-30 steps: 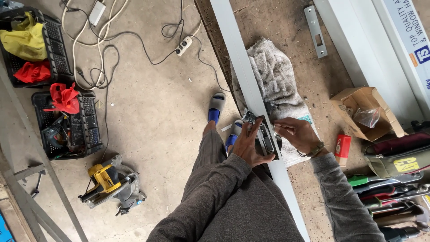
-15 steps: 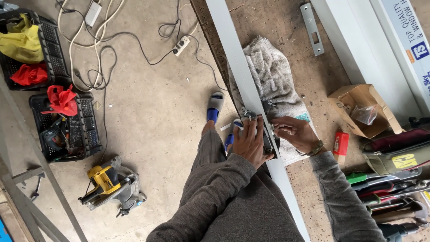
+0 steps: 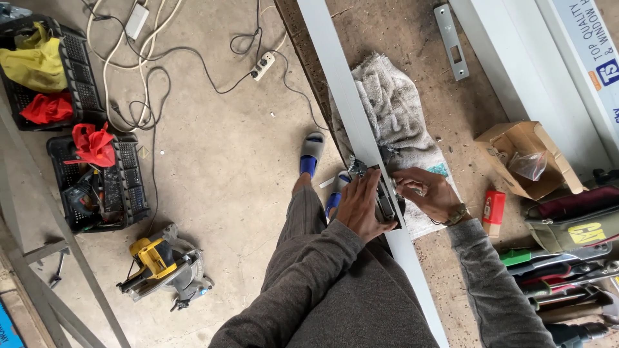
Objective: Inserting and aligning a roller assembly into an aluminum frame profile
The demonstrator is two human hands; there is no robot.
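Observation:
A long grey metal profile (image 3: 335,77) lies along the edge of a brown workbench (image 3: 400,38), resting on a grey towel (image 3: 393,116). My left hand (image 3: 358,205) wraps around a dark metal lock body (image 3: 387,203) set into the profile. My right hand (image 3: 429,193) is on the other side of the profile, its fingers pinched on a small part at the lock. What the fingers pinch is too small to make out.
On the bench are a metal strike plate (image 3: 451,42), an open cardboard box (image 3: 525,158), a small red box (image 3: 494,207) and tool bags (image 3: 574,225). On the floor lie a yellow circular saw (image 3: 161,267), black crates (image 3: 97,187) and a cable with a socket strip (image 3: 263,64).
The view has shifted slightly. Both hands stay at the lock on the profile, with only small finger movements.

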